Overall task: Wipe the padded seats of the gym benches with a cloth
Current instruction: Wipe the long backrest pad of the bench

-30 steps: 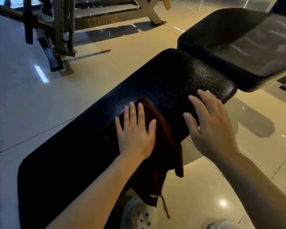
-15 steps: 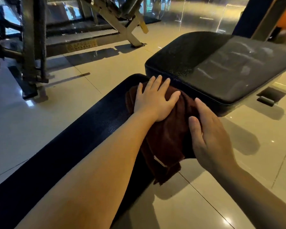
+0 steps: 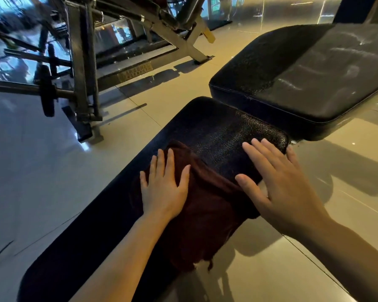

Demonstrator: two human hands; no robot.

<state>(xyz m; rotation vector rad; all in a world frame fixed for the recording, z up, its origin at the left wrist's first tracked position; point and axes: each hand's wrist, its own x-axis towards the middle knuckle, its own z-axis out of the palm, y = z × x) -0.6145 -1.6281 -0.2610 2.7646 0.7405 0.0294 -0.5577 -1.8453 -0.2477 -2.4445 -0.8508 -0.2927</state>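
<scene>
A long black padded bench (image 3: 216, 131) runs from the lower left toward the upper right. A dark maroon cloth (image 3: 207, 216) lies across it and hangs over its right edge. My left hand (image 3: 164, 188) presses flat on the cloth with fingers spread. My right hand (image 3: 277, 188) rests flat on the pad's right edge, thumb at the cloth's border. Beyond the pad's end stands a second black padded seat (image 3: 303, 79), its right part showing pale streaks.
A metal gym rack (image 3: 81, 68) with a barbell and plate (image 3: 46, 92) stands on the glossy tiled floor at the upper left. Angled steel frame legs (image 3: 183, 40) cross the top. Bare floor tiles (image 3: 347, 214) lie to the right of the bench.
My left hand has drawn the cloth back along the pad from its far end toward me. The right hand has shifted from the cloth's edge onto the pad's edge.
</scene>
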